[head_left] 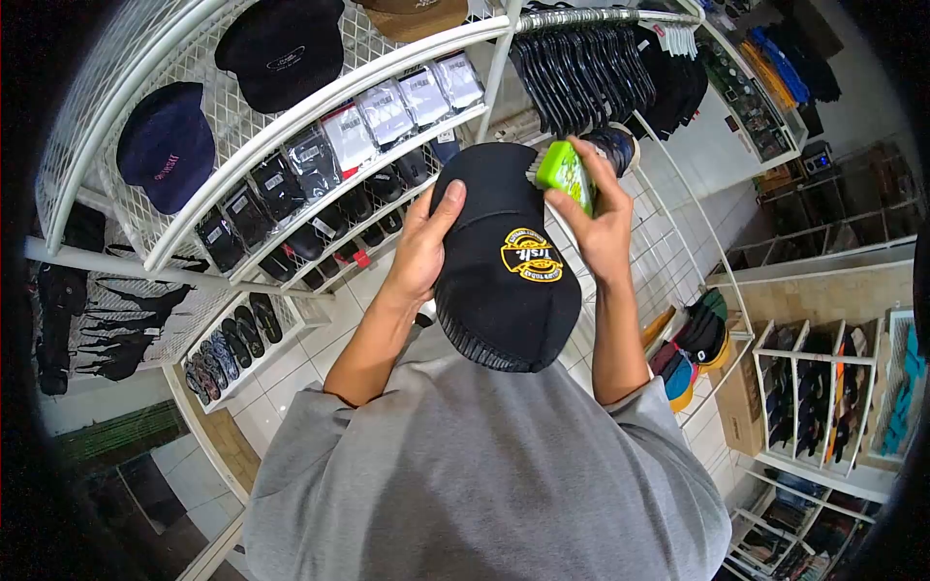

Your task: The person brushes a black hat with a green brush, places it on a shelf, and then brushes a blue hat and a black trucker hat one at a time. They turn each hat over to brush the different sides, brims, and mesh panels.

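A black cap [494, 300] with a yellow and white round emblem is held up in front of the grey shirt, its brim [496, 179] pointing away from me. My left hand [423, 242] grips the cap's left side, thumb lying on top near the brim. In my right hand [603, 208] is a bright green brush [570, 176], pinched between thumb and fingers. Its pale bristles face the right edge of the brim, right at the cloth. The fingers of my left hand under the cap are hidden.
Beyond the cap stands a white mesh rack [387, 77] with caps and packaged goods. Black clothes hang on hangers [581, 73] at the top. Sandals [232, 339] line a low shelf on the left. Colourful caps [693, 339] and a shelf unit [814, 387] are on the right.
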Motion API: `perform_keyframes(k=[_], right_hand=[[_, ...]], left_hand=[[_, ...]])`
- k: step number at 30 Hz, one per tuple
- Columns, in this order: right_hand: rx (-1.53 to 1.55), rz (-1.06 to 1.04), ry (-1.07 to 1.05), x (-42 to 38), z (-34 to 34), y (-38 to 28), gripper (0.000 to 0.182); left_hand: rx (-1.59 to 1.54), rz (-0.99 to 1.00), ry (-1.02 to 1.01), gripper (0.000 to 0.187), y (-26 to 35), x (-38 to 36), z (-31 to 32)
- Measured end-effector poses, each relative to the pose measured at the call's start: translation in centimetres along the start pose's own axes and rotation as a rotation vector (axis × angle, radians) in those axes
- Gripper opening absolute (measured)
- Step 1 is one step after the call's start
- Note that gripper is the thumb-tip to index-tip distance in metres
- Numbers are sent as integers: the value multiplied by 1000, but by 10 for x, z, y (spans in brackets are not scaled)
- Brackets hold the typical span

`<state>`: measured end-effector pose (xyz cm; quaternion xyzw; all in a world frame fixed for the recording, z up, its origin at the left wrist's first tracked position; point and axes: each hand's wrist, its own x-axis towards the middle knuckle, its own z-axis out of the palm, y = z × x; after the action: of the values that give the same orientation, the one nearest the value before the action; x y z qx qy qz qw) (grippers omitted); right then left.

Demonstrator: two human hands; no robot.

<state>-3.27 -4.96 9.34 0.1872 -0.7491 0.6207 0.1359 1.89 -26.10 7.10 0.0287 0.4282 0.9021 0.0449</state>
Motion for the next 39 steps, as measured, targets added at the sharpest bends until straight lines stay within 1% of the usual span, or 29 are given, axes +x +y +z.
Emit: perform_keyframes(k=[1,3,4,5,7,9,10,11,14,15,17,18,19,21,22,23,24,25,26,27,29,30,31,33,34,35,37,38,39], right_hand=[[-123,-112,-127,-5,-4,-3,63],[-17,-118,-355,-8,-9,-11,65],[108,-91,-319,-4,-13,0,66],[154,1,-164,1,-12,7,65],[185,110,40,1,1,2,63],[-13,-85,-136,-9,-2,-3,63],[48,-99,-298,-11,-5,-12,63],[93,-69,-360,-7,-13,-8,63],[232,116,27,4,0,0,66],[231,113,27,0,0,-2,66],[20,-96,-195,-10,-1,-6,67],[103,-67,-384,-9,-8,-9,67],[152,-2,-434,-5,-16,-8,69],[217,127,-110,2,-9,1,71],[213,169,-12,3,-2,0,69],[212,167,-10,-2,-3,0,69],[227,97,-135,-10,-7,0,66],[241,26,-262,-12,-10,0,64],[220,-61,-387,-10,-14,0,63],[223,-59,-389,-8,-11,1,63],[374,164,-45,-4,-3,2,66],[387,180,-4,-4,3,-2,66],[361,154,9,-9,4,2,68],[243,-52,-325,-11,-13,4,71],[270,51,-355,-10,-20,1,74],[243,32,-272,-5,-21,8,73],[430,256,52,0,2,-13,74],[332,205,55,-3,4,-10,76],[148,59,-81,-5,-2,-8,75]], left_hand=[[-1,7,0,43,0,1,-1],[-15,10,12,43,-1,-1,-5],[16,16,7,43,0,-4,-2],[17,10,6,43,0,-5,-1],[-15,38,2,44,-1,-4,0],[-57,43,-15,45,1,-2,-4],[-66,23,-6,44,1,-2,-7],[-74,-1,2,44,0,-4,-8],[-58,-19,-20,42,0,-8,-5],[-65,-11,-47,42,1,-7,-5],[-82,20,-52,41,2,-5,-10],[-53,39,-32,41,3,-5,-10],[-24,55,-12,41,4,-7,-11],[-74,45,7,40,1,-10,-8],[-49,60,-25,41,4,-9,-8],[-22,75,-60,41,7,-8,-8],[-44,91,-6,43,8,-8,-7],[-106,112,-1,44,13,-7,-4],[-80,99,-5,44,12,-6,-8],[-54,82,-9,44,10,-7,-11],[-86,63,21,44,0,-9,-5],[-101,59,-17,44,2,-8,-4],[-99,61,-22,44,5,-8,-3],[-155,50,-10,44,11,-9,-2],[-126,43,-44,45,8,-11,-5],[-127,34,-39,45,3,-13,-6],[-164,19,-34,46,-4,-10,-6],[-142,31,-59,46,-1,-9,-8],[-142,36,-66,46,1,-7,-8]])
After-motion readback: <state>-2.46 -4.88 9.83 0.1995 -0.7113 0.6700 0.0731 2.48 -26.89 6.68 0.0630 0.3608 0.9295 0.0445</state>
